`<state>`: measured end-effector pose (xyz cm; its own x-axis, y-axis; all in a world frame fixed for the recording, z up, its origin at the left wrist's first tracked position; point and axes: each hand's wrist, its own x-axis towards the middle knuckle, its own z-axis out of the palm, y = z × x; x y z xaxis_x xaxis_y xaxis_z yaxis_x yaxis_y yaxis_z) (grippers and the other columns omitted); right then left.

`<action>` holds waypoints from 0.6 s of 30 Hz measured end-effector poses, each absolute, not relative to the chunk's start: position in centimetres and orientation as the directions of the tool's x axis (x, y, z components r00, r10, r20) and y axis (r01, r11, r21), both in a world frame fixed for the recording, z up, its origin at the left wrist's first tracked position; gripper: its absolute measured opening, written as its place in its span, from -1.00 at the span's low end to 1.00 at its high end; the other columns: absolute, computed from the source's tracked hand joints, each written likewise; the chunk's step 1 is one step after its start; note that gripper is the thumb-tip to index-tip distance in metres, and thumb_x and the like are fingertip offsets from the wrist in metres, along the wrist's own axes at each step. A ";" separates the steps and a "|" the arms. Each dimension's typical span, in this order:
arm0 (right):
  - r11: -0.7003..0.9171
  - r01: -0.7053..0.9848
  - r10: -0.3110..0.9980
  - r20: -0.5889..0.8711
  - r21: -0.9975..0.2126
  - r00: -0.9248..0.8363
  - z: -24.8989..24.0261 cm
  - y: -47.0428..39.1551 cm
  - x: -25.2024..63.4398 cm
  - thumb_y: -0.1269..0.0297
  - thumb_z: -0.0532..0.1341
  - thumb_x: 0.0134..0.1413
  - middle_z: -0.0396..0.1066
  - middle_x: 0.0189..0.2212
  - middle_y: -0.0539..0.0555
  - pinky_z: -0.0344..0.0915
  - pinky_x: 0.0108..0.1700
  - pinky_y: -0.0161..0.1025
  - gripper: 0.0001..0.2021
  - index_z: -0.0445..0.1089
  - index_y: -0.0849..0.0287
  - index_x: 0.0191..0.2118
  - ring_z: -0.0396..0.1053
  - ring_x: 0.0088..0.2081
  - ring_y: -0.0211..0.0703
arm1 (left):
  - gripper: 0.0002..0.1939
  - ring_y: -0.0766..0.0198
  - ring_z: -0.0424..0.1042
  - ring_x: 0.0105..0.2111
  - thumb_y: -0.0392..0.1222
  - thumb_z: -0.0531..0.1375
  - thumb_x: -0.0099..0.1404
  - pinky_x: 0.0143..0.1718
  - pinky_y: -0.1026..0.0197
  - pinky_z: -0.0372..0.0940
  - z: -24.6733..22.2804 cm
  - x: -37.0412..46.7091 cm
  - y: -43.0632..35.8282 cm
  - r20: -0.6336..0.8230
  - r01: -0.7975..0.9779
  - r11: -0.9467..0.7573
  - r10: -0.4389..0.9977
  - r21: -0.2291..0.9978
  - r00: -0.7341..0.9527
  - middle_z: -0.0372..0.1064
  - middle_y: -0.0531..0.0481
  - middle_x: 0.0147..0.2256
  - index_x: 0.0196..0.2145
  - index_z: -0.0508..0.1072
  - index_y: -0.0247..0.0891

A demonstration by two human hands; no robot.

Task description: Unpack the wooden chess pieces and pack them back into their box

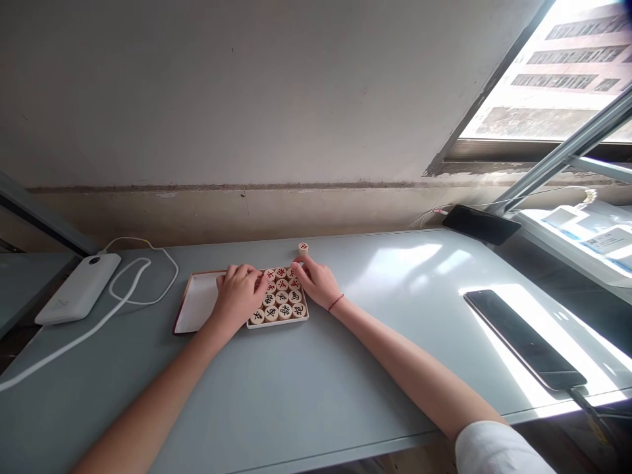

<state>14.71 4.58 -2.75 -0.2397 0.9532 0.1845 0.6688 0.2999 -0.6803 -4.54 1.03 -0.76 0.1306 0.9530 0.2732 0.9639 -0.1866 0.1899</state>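
Observation:
Round wooden chess pieces [285,311] with red or black characters fill a shallow white box [276,324] in rows. My left hand [239,289] lies over the box's left side, fingers bent, fingertips at the upper left pieces; whether it grips one is hidden. At the box's upper right corner is my right hand [316,280], thumb and fingers curled near a red-lettered piece, its grip unclear. One loose piece [303,248] stands on the table just beyond my right fingertips. Left of the box, partly under my left hand, lies a white tray-like lid [195,306] with a dark red edge.
A white power bank [79,289] with a looping white cable [121,299] is at the left. To the right, a phone [523,339] lies in sunlight on the grey table [345,408]. Another dark phone [480,224] and a white device [587,240] are at the back right.

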 end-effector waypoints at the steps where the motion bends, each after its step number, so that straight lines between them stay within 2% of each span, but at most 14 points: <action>1: 0.299 0.668 0.954 0.185 -0.682 -0.237 -2.8 4.6 14.7 0.01 -0.08 0.28 0.41 -0.53 -0.02 0.06 -0.47 -0.31 -0.66 0.32 0.07 -0.18 0.35 -0.47 -0.14 | -0.71 -0.03 0.32 -0.13 -0.11 0.03 0.35 -0.20 0.00 0.14 -0.8 -4.4 1.0 0.289 0.960 -0.191 0.949 0.204 0.128 0.50 -0.11 -0.22 -0.34 0.53 -0.21; 7: 0.313 0.661 0.950 0.208 -0.682 -0.235 -3.0 4.7 14.7 0.01 -0.08 0.28 0.39 -0.55 -0.03 0.09 -0.48 -0.30 -0.65 0.34 0.07 -0.21 0.36 -0.49 -0.14 | -0.77 0.02 0.40 -0.21 -0.09 0.08 0.32 -0.15 -0.03 0.10 -0.6 -3.6 1.2 0.300 0.943 -0.161 0.951 0.290 0.070 0.53 -0.04 -0.42 -0.38 0.49 -0.18; 9: 0.367 0.648 0.929 0.300 -0.667 -0.218 -3.1 4.7 14.7 0.03 -0.07 0.28 0.41 -0.51 0.00 0.17 -0.45 -0.28 -0.66 0.34 0.09 -0.21 0.36 -0.46 -0.14 | -0.79 0.03 0.40 -0.22 -0.08 0.10 0.31 -0.14 -0.03 0.10 -0.3 -3.6 1.3 0.297 0.930 -0.152 0.954 0.335 0.048 0.53 -0.01 -0.40 -0.39 0.47 -0.17; 11: 0.505 0.631 0.843 0.494 -0.589 -0.212 -3.0 4.6 14.7 0.06 -0.01 0.25 0.45 -0.39 0.09 0.27 -0.34 -0.22 -0.70 0.34 0.12 -0.18 0.39 -0.35 -0.10 | -0.80 0.06 0.41 -0.22 -0.07 0.10 0.30 -0.11 -0.02 0.11 0.1 -3.6 1.2 0.338 0.904 -0.180 0.940 0.389 0.042 0.53 0.00 -0.37 -0.37 0.46 -0.16; 13: 0.663 0.603 0.689 0.676 -0.443 -0.261 -2.8 4.3 14.4 0.09 0.09 0.19 0.46 -0.22 0.18 0.31 -0.21 -0.16 -0.73 0.33 0.15 -0.13 0.40 -0.20 -0.05 | -0.79 0.10 0.41 -0.22 -0.05 0.08 0.31 -0.10 0.02 0.15 0.7 -3.6 0.8 0.385 0.848 -0.245 0.921 0.470 0.053 0.53 0.00 -0.32 -0.34 0.46 -0.16; 15: 0.767 0.554 0.560 0.758 -0.323 -0.334 -2.6 3.8 14.1 0.13 0.17 0.16 0.47 -0.15 0.19 0.32 -0.17 -0.14 -0.73 0.32 0.16 -0.09 0.40 -0.16 -0.05 | -0.77 0.14 0.42 -0.22 -0.04 0.06 0.31 -0.13 0.10 0.22 1.2 -3.3 0.4 0.380 0.754 -0.293 0.923 0.588 0.063 0.52 -0.01 -0.29 -0.29 0.45 -0.16; 18: 0.811 0.516 0.497 0.791 -0.277 -0.357 -2.4 3.4 13.7 0.20 0.17 0.19 0.51 -0.23 0.13 0.33 -0.21 -0.19 -0.80 0.32 0.13 -0.10 0.44 -0.24 -0.12 | -0.74 0.20 0.44 -0.25 0.01 0.05 0.32 -0.22 0.21 0.30 1.6 -2.9 -0.2 0.293 0.608 -0.253 0.956 0.752 0.036 0.50 0.00 -0.27 -0.25 0.44 -0.17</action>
<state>13.70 3.38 -2.37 -0.3567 0.4971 0.7910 0.5160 0.8107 -0.2768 -2.85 -0.24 1.56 0.0359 0.9555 0.2927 0.6083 -0.2533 0.7522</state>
